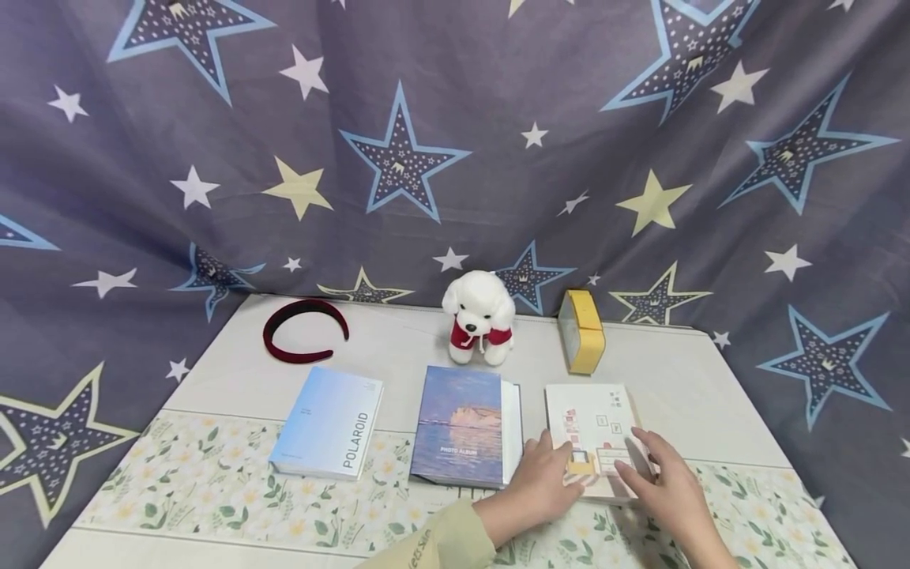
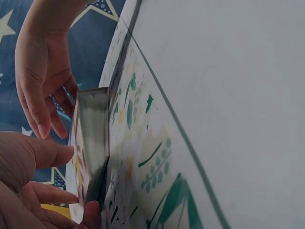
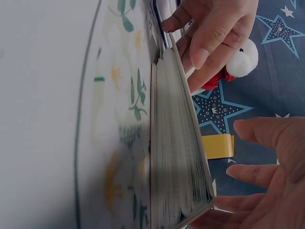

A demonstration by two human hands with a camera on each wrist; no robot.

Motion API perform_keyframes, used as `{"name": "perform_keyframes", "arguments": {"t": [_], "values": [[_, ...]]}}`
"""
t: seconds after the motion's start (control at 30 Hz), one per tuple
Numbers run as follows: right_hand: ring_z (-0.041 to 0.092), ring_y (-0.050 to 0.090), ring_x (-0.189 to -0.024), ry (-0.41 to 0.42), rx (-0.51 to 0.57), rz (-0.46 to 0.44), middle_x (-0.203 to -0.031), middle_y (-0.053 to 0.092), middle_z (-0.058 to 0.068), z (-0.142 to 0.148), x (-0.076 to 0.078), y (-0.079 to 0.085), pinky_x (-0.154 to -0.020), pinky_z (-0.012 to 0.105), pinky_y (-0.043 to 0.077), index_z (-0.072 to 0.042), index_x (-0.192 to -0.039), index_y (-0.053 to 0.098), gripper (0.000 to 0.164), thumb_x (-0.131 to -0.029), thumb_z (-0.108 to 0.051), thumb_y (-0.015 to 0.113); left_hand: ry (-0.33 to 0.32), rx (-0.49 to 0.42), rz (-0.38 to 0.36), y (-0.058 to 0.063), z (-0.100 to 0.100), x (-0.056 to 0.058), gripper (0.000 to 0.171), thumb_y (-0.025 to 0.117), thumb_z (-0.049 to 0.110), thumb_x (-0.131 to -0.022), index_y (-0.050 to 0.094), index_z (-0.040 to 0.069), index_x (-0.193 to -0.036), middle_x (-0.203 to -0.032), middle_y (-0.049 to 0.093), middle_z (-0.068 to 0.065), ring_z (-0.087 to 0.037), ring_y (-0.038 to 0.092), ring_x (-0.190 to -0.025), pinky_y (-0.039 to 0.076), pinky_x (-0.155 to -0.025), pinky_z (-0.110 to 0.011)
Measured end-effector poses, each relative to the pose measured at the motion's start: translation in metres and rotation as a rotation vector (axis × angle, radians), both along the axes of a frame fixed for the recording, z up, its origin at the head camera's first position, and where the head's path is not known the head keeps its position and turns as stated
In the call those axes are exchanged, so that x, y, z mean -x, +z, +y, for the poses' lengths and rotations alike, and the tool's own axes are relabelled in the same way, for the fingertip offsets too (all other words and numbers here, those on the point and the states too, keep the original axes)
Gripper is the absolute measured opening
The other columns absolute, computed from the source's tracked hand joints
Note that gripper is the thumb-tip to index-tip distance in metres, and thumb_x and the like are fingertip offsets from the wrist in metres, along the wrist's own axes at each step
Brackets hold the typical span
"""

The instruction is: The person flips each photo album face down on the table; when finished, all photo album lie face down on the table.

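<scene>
A cream album (image 1: pixel 593 427) with small stamp pictures on its cover lies flat at the right of the row, on the floral table runner (image 1: pixel 213 474). My left hand (image 1: pixel 547 478) is at its near left corner, fingers curled round the left edge. The left wrist view shows those fingers (image 2: pixel 52 153) above the cover and one under the page edge (image 2: pixel 93 138). My right hand (image 1: pixel 643 466) is at the album's right side with straight, spread fingers (image 3: pixel 264 171) just off the cover. The album's page block (image 3: pixel 178 157) fills the right wrist view.
Left of the cream album lie a blue photo album (image 1: pixel 462 427) and a pale blue POLAROID album (image 1: pixel 329 433). Behind them stand a white plush dog (image 1: pixel 479 316) and a yellow box (image 1: pixel 583 340). A dark red headband (image 1: pixel 306 330) lies far left. A star-print cloth (image 1: pixel 426 158) hangs behind the table.
</scene>
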State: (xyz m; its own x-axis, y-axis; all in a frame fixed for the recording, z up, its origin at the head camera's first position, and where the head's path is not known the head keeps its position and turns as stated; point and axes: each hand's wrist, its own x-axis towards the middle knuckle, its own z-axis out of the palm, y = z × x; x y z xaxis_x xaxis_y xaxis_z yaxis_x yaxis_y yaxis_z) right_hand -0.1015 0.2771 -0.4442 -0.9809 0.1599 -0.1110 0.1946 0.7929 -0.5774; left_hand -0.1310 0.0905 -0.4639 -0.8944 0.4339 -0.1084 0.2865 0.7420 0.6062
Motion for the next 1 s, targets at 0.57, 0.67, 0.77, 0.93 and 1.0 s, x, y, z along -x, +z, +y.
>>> {"name": "perform_keyframes", "arguments": {"t": [0.57,0.67,0.77,0.93,1.0], "values": [[0.054,0.023,-0.137,0.028,0.032,0.107,-0.150,0.025,0.036,-0.011,0.002,0.004,-0.107,0.066,0.022,0.001,-0.141,0.045,0.063,-0.094,-0.036,0.064,0.000,-0.070,0.090,0.019,-0.033,-0.002,0.051,0.065,0.031,-0.091,0.055,0.014,-0.138,-0.155,0.030,-0.019,-0.035,0.036,-0.136,0.040,-0.105,-0.045],[0.052,0.021,-0.139,0.027,0.046,0.105,-0.151,0.025,0.034,-0.016,0.003,0.005,-0.109,0.066,0.019,0.000,-0.142,0.045,0.062,-0.095,-0.037,0.063,-0.003,-0.087,0.127,0.020,-0.042,-0.001,0.051,0.065,0.029,-0.092,0.054,0.010,-0.139,-0.153,0.032,-0.020,-0.036,0.037,-0.135,0.038,-0.107,-0.047],[0.050,0.019,-0.141,0.026,0.062,0.079,-0.153,0.023,0.031,-0.021,0.004,0.006,-0.110,0.065,0.017,-0.002,-0.143,0.043,0.062,-0.095,-0.036,0.063,0.004,-0.110,0.150,0.021,-0.052,0.000,0.052,0.064,0.027,-0.092,0.053,0.008,-0.139,-0.153,0.033,-0.021,-0.038,0.035,-0.137,0.036,-0.108,-0.050],[0.050,0.021,-0.140,0.049,0.078,0.082,-0.153,0.024,0.030,-0.030,0.006,0.006,-0.110,0.064,0.019,-0.004,-0.144,0.044,0.059,-0.095,-0.032,0.063,0.021,-0.116,0.194,0.021,-0.070,0.002,0.054,0.064,0.024,-0.092,0.050,0.004,-0.141,-0.154,0.031,-0.022,-0.039,0.029,-0.141,0.030,-0.111,-0.051],[0.050,0.023,-0.139,0.060,0.088,0.106,-0.153,0.026,0.030,-0.033,0.006,0.006,-0.109,0.065,0.021,-0.003,-0.143,0.045,0.058,-0.095,-0.030,0.064,0.032,-0.107,0.212,0.020,-0.076,0.003,0.056,0.065,0.024,-0.092,0.049,0.003,-0.141,-0.154,0.030,-0.023,-0.039,0.026,-0.142,0.027,-0.112,-0.052]]}}
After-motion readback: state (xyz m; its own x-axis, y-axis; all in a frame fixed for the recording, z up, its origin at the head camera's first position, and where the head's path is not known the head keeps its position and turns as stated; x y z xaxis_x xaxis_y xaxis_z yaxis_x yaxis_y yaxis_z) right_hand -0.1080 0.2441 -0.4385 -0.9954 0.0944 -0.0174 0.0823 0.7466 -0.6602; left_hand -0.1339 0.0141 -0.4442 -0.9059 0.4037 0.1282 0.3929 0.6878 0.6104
